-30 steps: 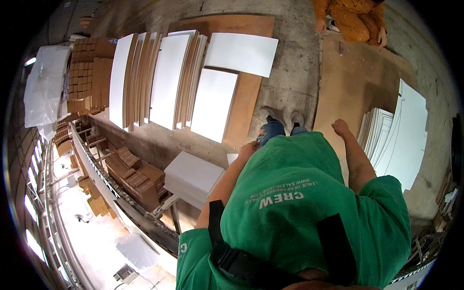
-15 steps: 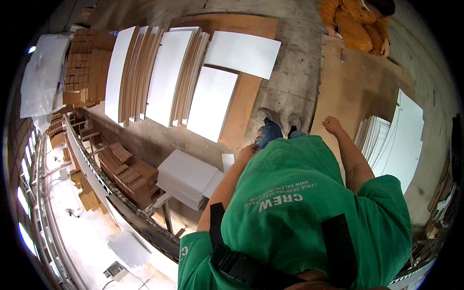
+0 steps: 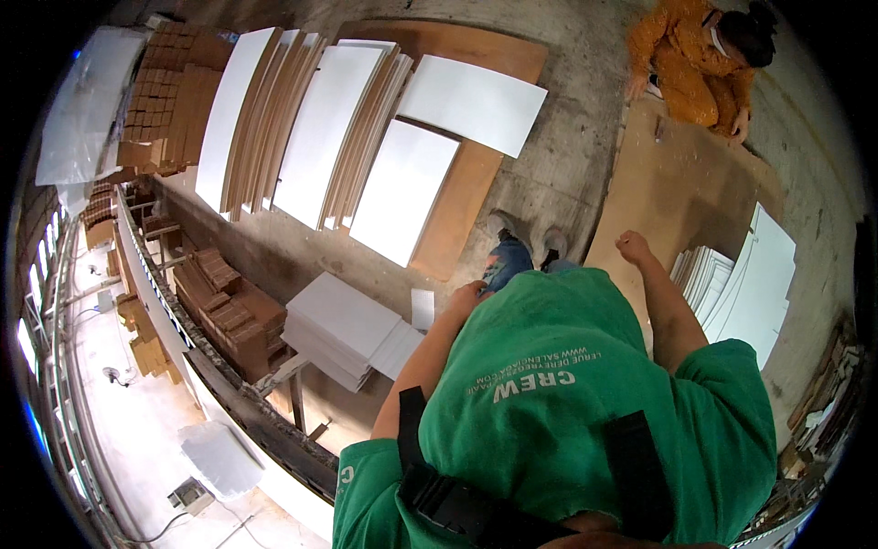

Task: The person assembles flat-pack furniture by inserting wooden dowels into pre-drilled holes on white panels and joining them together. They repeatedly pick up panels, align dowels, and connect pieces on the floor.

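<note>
My left hand [image 3: 468, 297] hangs beside my left thigh, close to the blue jeans [image 3: 508, 263]. Its fingers are too small and partly hidden to read. Held out over the brown sheet [image 3: 672, 183] on my right is my right hand [image 3: 631, 245], its fingers curled into a fist. Whatever it may contain is hidden. Nearest to that hand on the floor lean several thin white boards [image 3: 702, 279] beside a larger white panel [image 3: 757, 279]. To the left of my feet lies a white panel [image 3: 402, 192] on another brown sheet [image 3: 476, 192].
Stacked white panels [image 3: 329, 137] fill the far left. Brown cardboard bundles [image 3: 224, 297] and a pile of white boards [image 3: 343, 320] lie nearer on the left, beside a long beam [image 3: 256, 421]. A person in orange [image 3: 695, 69] crouches at the far right.
My view has turned slightly: the left-hand stacks sit higher in it and the crouching person shows more fully. Both arms keep nearly the same pose, with the right fist still raised.
</note>
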Available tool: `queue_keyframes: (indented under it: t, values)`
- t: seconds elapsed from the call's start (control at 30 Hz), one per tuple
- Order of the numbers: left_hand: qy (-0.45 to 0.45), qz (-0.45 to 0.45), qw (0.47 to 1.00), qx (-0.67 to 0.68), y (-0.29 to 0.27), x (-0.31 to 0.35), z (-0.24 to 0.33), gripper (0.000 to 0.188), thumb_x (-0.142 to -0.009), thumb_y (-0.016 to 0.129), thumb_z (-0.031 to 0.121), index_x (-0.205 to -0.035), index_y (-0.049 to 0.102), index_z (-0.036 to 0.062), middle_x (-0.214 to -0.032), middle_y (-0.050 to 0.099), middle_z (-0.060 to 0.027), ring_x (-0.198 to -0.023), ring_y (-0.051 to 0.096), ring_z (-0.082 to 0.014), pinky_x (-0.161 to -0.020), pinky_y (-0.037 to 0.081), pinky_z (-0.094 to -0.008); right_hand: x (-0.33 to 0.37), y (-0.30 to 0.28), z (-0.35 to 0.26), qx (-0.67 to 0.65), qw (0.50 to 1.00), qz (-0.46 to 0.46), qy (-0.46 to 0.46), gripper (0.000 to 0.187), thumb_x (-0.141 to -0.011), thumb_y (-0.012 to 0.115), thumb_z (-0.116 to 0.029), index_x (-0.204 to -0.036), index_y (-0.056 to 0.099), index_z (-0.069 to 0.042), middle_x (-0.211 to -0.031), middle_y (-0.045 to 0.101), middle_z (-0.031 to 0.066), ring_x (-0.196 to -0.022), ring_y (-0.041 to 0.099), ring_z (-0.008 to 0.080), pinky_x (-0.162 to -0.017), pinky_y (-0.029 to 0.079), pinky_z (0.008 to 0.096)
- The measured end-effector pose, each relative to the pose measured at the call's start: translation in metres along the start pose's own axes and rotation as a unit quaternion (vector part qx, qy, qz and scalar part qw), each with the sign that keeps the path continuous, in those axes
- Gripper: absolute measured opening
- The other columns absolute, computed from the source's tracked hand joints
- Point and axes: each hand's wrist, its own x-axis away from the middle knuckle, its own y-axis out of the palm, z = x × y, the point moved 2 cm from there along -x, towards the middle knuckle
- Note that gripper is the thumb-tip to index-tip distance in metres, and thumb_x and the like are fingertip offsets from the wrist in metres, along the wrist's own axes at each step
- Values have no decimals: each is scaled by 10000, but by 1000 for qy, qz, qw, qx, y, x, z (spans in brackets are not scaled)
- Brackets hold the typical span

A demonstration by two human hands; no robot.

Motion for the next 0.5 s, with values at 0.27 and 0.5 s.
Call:
queue_keyframes:
  t: [0.27, 0.5]
  values:
    - [10, -17, 1000, 4, 8, -9, -16, 439, -757, 596, 382, -1080, 572, 86, -982, 602, -188, -936, 575, -326, -817, 448, -391, -9, 14, -9, -22, 999, 28, -22, 289, -743, 610, -280, -878, 570, -27, -850, 603, 134, -818, 575, 281, -722, 450, 363]
    - [-11, -23, 1000, 1, 6, -5, -11, 473, -751, 588, 420, -1092, 566, 94, -1008, 598, -174, -953, 566, -320, -820, 445, -392, -4, 21, -18, 6, 999, 14, -52, 257, -742, 596, -293, -787, 573, -40, -800, 587, 150, -789, 572, 302, -693, 450, 374]
